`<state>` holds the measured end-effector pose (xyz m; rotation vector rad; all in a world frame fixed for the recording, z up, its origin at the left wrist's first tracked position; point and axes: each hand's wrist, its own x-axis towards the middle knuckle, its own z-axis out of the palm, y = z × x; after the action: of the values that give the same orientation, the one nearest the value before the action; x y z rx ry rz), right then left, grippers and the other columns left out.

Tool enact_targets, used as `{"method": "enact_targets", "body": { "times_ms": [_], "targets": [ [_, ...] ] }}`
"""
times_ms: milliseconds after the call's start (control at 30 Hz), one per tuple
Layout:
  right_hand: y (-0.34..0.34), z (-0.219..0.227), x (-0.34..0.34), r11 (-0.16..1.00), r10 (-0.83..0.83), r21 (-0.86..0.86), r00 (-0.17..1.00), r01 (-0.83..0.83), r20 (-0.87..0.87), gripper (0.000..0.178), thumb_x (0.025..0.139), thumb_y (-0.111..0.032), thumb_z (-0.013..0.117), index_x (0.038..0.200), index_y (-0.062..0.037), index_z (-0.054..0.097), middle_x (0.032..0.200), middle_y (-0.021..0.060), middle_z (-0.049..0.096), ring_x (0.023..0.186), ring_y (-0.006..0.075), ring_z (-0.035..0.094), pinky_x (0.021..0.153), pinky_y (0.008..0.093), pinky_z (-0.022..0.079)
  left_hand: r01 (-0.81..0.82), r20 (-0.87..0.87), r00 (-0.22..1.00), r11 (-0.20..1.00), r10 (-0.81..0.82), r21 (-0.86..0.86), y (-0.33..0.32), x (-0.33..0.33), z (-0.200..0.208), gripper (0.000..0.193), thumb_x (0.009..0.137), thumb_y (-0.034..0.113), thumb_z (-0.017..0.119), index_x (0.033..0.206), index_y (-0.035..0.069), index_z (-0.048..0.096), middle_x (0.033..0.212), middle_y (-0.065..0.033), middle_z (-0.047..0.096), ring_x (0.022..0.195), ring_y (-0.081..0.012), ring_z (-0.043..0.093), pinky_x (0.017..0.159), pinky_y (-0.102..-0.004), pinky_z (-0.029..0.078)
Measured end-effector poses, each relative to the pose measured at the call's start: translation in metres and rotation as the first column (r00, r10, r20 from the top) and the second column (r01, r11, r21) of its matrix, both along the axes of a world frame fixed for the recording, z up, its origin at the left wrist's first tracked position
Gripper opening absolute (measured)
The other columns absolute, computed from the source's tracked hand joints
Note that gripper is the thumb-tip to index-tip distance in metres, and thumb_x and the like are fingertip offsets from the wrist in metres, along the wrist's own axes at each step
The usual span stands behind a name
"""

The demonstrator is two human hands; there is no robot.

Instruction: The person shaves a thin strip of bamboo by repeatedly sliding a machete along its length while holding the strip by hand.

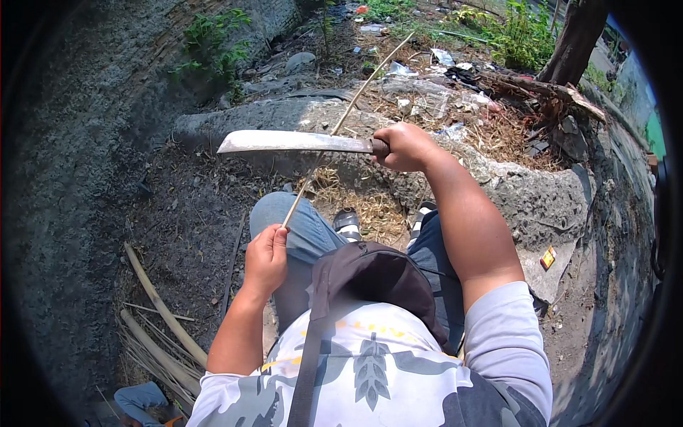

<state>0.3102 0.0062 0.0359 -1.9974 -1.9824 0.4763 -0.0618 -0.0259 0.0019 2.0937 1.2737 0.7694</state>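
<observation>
Found gripping a slender stick (366,87), centre to upper centre of frame, in the left hand (267,260); clasping a machete (295,141) by its handle in the right hand (405,147). Judged light, springy, snappable; best held near lower end.

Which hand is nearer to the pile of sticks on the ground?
Left. The left hand, holding a thin stick, is right and slightly forward of the pile; the right hand, gripping the machete, is farther right and farther forward.
</observation>
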Motion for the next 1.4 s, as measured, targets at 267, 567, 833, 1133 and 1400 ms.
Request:
{"method": "enact_targets", "body": {
  "times_ms": [267, 567, 833, 1133, 1400],
  "targets": [
    [-0.002, -0.002, -0.016, 0.996, 0.023, 0.085, 1.000, -0.022, -0.010, 0.019, 0.080, -0.025, 0.075, 0.095, -0.0152, 0.072, 0.091, 0.0136, 0.074, 0.091, 0.0359, 0.071, 0.079, 0.0478, 0.056, 0.020, 0.040, 0.999, 0.993, -0.016, -0.117, 0.008, 0.008, 0.005, 0.036, 0.111, 0.030, 0.050, 0.106, 0.000, 0.070, 0.069, -0.0030, 0.054, 0.066, -0.0134, 0.050, 0.063, -0.0315, 0.044],
    [-0.003, -0.007, 0.002, 0.992, 0.069, 0.102, 0.998, -0.070, 0.007, 0.014, 0.079, -0.020, 0.071, 0.091, -0.0136, 0.071, 0.088, 0.0152, 0.073, 0.087, 0.0383, 0.070, 0.074, 0.0486, 0.054, 0.102, -0.065, 0.993, 0.995, -0.102, -0.014, 0.022, 0.039, 0.013, 0.038, 0.111, 0.028, 0.047, 0.103, -0.002, 0.069, 0.070, -0.0161, 0.063, 0.066, -0.0311, 0.063, 0.066, -0.0414, 0.049],
    [0.002, -0.007, -0.009, 1.000, -0.002, -0.012, 1.000, 0.002, -0.013, 0.022, 0.077, -0.018, 0.070, 0.098, -0.0152, 0.073, 0.098, 0.0130, 0.075, 0.095, 0.0349, 0.072, 0.082, 0.0477, 0.056, 0.082, -0.022, 0.996, 0.992, -0.084, -0.095, 0.041, 0.051, 0.002, 0.039, 0.113, 0.029, 0.046, 0.107, -0.001, 0.070, 0.070, 0.0007, 0.052, 0.064, -0.0105, 0.046, 0.059, -0.0323, 0.040],
    [0.003, 0.003, 0.001, 0.994, -0.077, -0.065, 0.993, 0.083, 0.085, 0.027, 0.079, -0.018, 0.069, 0.106, -0.0148, 0.075, 0.103, 0.0142, 0.075, 0.100, 0.0349, 0.072, 0.090, 0.0462, 0.057, 0.072, -0.064, 0.995, 0.990, -0.080, -0.119, 0.038, 0.054, 0.002, 0.038, 0.110, 0.029, 0.048, 0.104, -0.001, 0.070, 0.085, -0.0230, 0.070, 0.083, -0.0389, 0.069, 0.074, -0.0435, 0.052],
    [0.010, -0.054, 0.080, 0.914, -0.393, 0.041, 0.908, 0.403, -0.146, 0.024, 0.075, -0.020, 0.070, 0.093, -0.0040, 0.070, 0.082, 0.0176, 0.071, 0.078, 0.0314, 0.069, 0.074, 0.0432, 0.053, 0.136, -0.113, 0.984, 0.991, -0.135, 0.005, 0.022, 0.010, -0.001, 0.036, 0.109, 0.028, 0.050, 0.104, -0.001, 0.070, 0.082, -0.0196, 0.069, 0.079, -0.0349, 0.068, 0.072, -0.0421, 0.051]
  ]
}}
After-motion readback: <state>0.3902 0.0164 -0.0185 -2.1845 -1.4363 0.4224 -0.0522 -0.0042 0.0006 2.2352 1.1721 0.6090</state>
